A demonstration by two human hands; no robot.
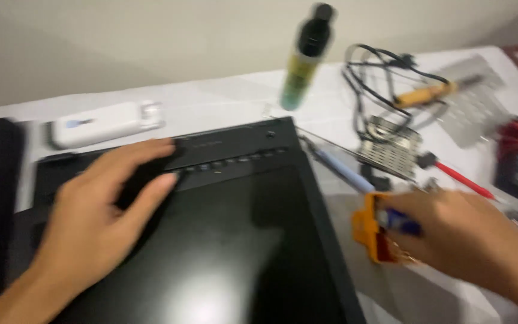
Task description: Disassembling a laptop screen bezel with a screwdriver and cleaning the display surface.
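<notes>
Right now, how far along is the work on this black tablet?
Done: the black tablet lies flat on the white table, tools laid out beside it, including a soldering iron and a bottle. In hand: the left hand rests on the tablet's button strip; the right hand grips an orange and blue tool. Left: the tablet looks closed, no opening visible.

Crowded right side, open strip at the back

Passage right of the flat black tablet (pixel 241 240) is blocked by tangled black cables (pixel 367 90) and a perforated metal board (pixel 391 150); bare white tabletop (pixel 211 108) is left behind it.
</notes>
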